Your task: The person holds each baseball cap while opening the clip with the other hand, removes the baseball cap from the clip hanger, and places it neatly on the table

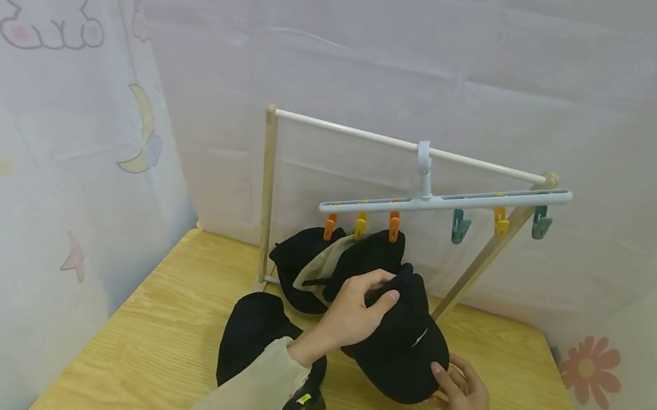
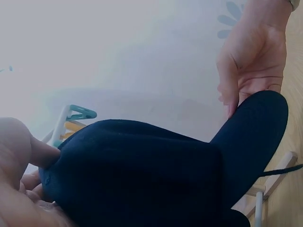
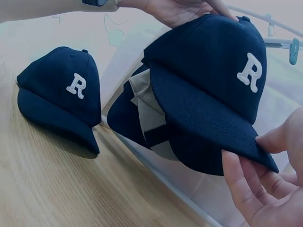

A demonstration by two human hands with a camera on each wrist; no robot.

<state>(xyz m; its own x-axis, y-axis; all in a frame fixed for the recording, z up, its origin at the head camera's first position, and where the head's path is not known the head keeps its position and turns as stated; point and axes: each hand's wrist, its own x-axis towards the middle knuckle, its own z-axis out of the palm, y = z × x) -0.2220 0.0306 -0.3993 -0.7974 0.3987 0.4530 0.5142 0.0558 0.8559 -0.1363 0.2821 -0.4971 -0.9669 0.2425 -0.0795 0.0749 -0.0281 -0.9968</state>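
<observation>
A black baseball cap [image 1: 404,337] with a white letter R on its front, plain in the right wrist view, is held up between both hands. My left hand [image 1: 356,312] pinches its crown near the top. With thumb and fingers my right hand [image 1: 465,402] grips the edge of its brim [image 3: 213,123]. Behind it, several caps hang from a pale blue hanger [image 1: 367,205]: a black cap [image 1: 299,247], a beige one [image 1: 322,264] and another black one [image 1: 368,257]. Orange and yellow clips [image 1: 360,227] hold them.
Two green clips [image 1: 460,227] and a yellow clip [image 1: 501,222] hang on the hanger's right half without caps. The hanger hooks over a white rail [image 1: 346,130] on a wooden stand [image 1: 267,189]. Another black cap [image 1: 251,335] lies on the wooden table [image 1: 136,339], partly behind my left forearm.
</observation>
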